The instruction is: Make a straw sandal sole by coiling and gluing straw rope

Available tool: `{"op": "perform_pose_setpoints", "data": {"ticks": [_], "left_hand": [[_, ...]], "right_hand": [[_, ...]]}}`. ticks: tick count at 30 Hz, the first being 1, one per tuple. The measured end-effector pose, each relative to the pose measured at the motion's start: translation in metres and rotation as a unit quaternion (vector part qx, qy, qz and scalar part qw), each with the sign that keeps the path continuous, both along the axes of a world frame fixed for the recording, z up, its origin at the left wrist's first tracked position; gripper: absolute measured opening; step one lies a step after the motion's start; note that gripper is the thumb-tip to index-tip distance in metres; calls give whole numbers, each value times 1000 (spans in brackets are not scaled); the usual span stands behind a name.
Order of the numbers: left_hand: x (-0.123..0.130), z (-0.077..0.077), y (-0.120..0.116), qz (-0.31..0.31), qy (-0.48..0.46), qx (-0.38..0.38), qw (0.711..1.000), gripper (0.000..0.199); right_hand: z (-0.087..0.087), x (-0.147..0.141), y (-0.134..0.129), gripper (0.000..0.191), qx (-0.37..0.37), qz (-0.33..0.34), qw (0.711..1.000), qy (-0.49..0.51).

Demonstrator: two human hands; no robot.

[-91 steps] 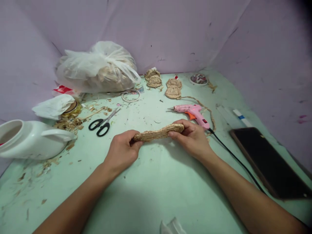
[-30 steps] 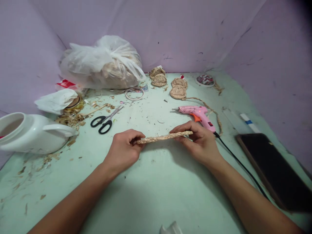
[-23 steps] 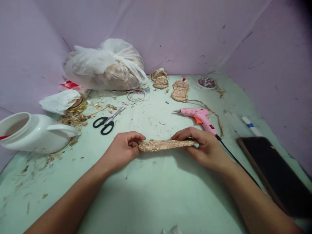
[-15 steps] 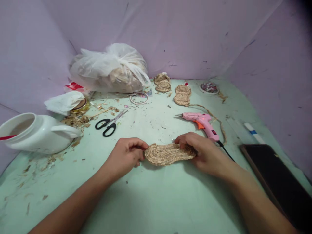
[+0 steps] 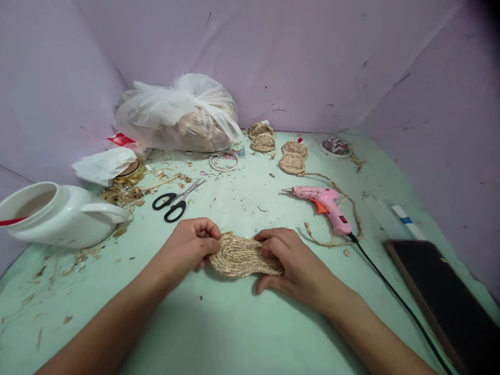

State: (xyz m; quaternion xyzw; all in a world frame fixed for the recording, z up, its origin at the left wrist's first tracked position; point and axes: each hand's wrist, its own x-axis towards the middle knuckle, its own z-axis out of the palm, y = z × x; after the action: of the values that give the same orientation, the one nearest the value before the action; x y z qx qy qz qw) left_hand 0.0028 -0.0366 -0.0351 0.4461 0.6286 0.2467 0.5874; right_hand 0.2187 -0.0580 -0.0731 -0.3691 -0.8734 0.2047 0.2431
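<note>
A sole-shaped piece of coiled straw rope (image 5: 238,256) lies low over the green tabletop, held between my two hands. My left hand (image 5: 194,242) pinches its rounded left end between thumb and fingers. Around the right end wraps my right hand (image 5: 287,260), fingers on the far edge and upper face, thumb at the near edge; that end is partly hidden. Beyond my right hand lies a pink glue gun (image 5: 322,200) with its nozzle pointing left. Black-handled scissors (image 5: 177,200) rest beyond my left hand, blades slightly apart.
At left a white pitcher (image 5: 74,216) lies on its side near plant scraps. A plastic bag (image 5: 179,114) stands at the back. Coiled rope pieces (image 5: 292,157) trail a cord behind the glue gun. A phone (image 5: 441,291) and the gun's black cable (image 5: 390,289) are at right.
Both hands have moved left with the straw rope piece, and it now tilts more toward me. My right hand has shifted its hold toward the middle, uncovering the loose rope end near the glue gun.
</note>
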Motion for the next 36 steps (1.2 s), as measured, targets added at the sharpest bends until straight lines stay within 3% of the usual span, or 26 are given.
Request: {"op": "perform_pose_setpoints", "data": {"ticks": [3, 5, 9, 11, 13, 19, 22, 25, 36], "left_hand": [[-15, 9, 2, -52, -13, 74, 996, 9], [-21, 14, 0, -102, -9, 190, 976, 7], [-18, 17, -9, -164, 49, 467, 867, 17], [-14, 11, -11, -194, 64, 524, 827, 21], [-12, 3, -11, -220, 87, 525, 818, 21], [-10, -16, -11, -250, 148, 437, 852, 19], [-7, -16, -15, -273, 137, 441, 844, 19], [-4, -12, -19, -288, 130, 446, 837, 17], [-2, -6, -22, -278, 100, 433, 851, 14]], "right_hand": [[4, -5, -5, 52, 20, -6, 1000, 14], [9, -3, -7, 51, 34, -51, 997, 56], [18, 8, -6, 40, 59, -170, 971, 158], [19, 13, -4, 34, 59, -188, 967, 164], [16, 15, -2, 22, 55, -195, 967, 156], [10, 12, -6, 13, 38, -156, 981, 110], [14, 4, -9, 22, 83, -110, 985, 101], [17, -5, -14, 14, 111, -87, 987, 81], [24, -18, -23, 13, 103, -95, 987, 73]]}}
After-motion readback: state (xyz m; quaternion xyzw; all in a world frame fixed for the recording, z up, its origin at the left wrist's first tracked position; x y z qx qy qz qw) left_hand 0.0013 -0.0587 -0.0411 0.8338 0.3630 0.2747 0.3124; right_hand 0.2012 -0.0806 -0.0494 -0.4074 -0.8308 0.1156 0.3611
